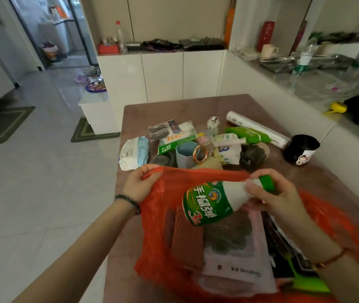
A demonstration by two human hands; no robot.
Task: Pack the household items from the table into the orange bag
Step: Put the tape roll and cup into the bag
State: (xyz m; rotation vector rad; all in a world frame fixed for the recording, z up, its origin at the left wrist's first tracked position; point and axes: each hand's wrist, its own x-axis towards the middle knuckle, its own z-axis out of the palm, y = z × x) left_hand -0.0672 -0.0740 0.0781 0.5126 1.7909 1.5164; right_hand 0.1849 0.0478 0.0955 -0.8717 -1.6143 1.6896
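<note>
Crinkled orange bag (167, 193), green-capped white bottle (209, 202) at its mouth

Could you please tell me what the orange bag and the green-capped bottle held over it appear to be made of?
The orange bag looks like thin plastic film: glossy, crumpled, and translucent, with its contents showing through. The bottle seems to be opaque white plastic with a glossy printed green label and a smooth green cap.
</note>
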